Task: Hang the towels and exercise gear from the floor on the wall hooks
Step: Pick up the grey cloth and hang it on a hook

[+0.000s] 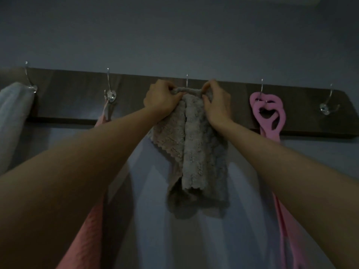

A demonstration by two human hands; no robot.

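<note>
A fluffy grey towel hangs down the wall from the middle hook of a dark wooden hook rail. My left hand pinches the towel's top edge on the left of the hook. On the right of the hook my right hand grips the same edge. The strip of cloth between my hands is stretched across the hook's stem. A pink resistance band hangs from the hook to the right. A pink towel hangs from the second hook, partly behind my left arm.
A white towel hangs on the far-left hook. The far-right hook carries nothing. The blue-grey wall rises above the rail. The room is dim.
</note>
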